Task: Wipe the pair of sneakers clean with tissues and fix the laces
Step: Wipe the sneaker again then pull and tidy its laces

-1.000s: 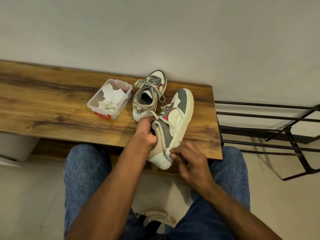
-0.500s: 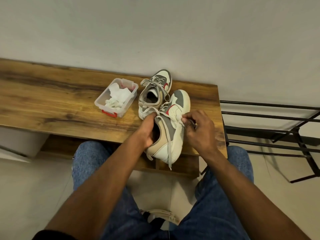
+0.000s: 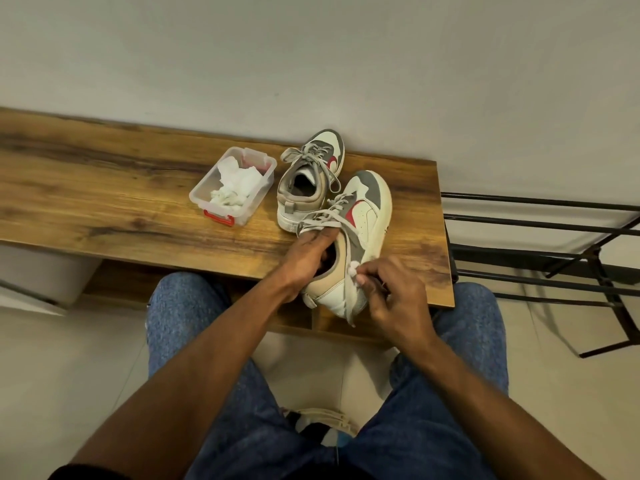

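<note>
Two white, grey and tan sneakers with red marks lie on the wooden table [image 3: 104,209]. The far sneaker [image 3: 310,178] stands upright near the wall, laces loose. The near sneaker [image 3: 360,233] is tipped on its side, heel over the table's front edge. My left hand [image 3: 308,254] grips its collar, fingers inside the opening. My right hand [image 3: 391,292] pinches a small white tissue wad [image 3: 352,270] against the shoe's side near the heel. A grey lace end hangs down past the heel.
A clear plastic box [image 3: 207,194] with a red latch holds crumpled white tissues [image 3: 235,188], left of the sneakers. A black metal rack [image 3: 554,237] stands to the right of the table. My knees in blue jeans sit below the table edge.
My right hand has moved from the toe end of the near sneaker back down to its heel side, tissue wad in its fingers. My left hand stays on the collar.
</note>
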